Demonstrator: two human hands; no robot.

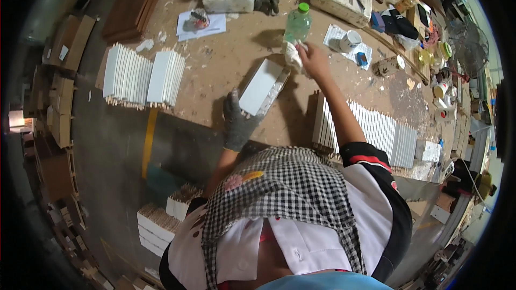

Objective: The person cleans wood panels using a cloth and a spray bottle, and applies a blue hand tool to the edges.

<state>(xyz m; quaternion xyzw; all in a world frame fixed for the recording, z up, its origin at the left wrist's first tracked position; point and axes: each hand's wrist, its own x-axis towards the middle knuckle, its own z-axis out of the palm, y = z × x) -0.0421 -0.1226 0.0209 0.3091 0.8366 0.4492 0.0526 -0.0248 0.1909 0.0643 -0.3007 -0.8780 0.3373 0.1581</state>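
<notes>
I see the gloved left hand (240,118) curled around the near end of a white panel (262,85), thumb along its left edge. The panel lies slantwise over the table (199,86), near its front edge and ahead of the apron (285,182); it seems to rest on a wrapped block, though from here I can't be sure. The bare right hand (314,60) is closed, pinching a bunched white cloth (292,56) beyond the panel's far end, just in front of the green-capped bottle (298,23).

To the left I have two stacks of white slats (126,78) side by side; to the right, a long row of white pieces (371,134) passes under the right forearm. Farther right I make out a white cup (350,40) on a silvery sheet (334,33).
</notes>
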